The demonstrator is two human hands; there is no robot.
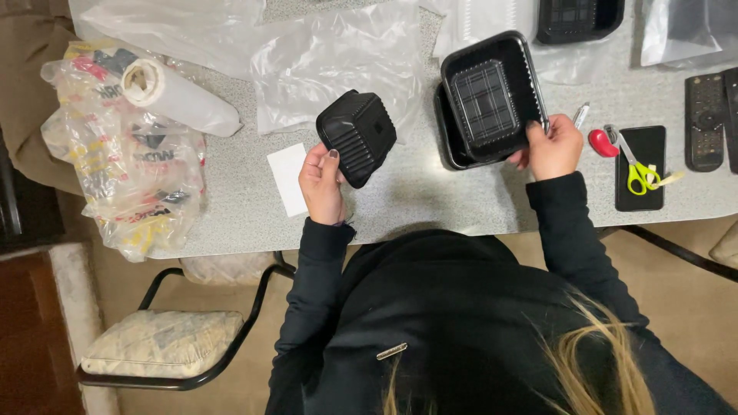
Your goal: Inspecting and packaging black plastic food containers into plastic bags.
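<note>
**Two black trays, one in each hand**

The left hand [321, 184] is closed around a small black tray [357, 137], thumb on one side and fingers curled behind, holding it tipped up off the bench [400, 200] so its ribbed underside faces the camera. Held that way it stays clear of the surface and apart from the others.

The right hand [552, 146] pinches the near rim of a larger tray [492, 96], fingertips over the edge. That tray sits tilted, nested partly in another tray [450, 150] beneath it, so the grip on the rim looks suited to lifting it free of the stack; whether it has fully left the lower one I cannot tell.

Between the hands the bench is bare grey. Just left of the left hand lies a white paper slip [288, 178], and beyond it a roll [173, 96] and a printed bag [127, 173]. Right of the right hand lie scissors [634, 165] on a dark phone [642, 192]. Beyond both hands lie clear plastic bags [330, 61].
</note>
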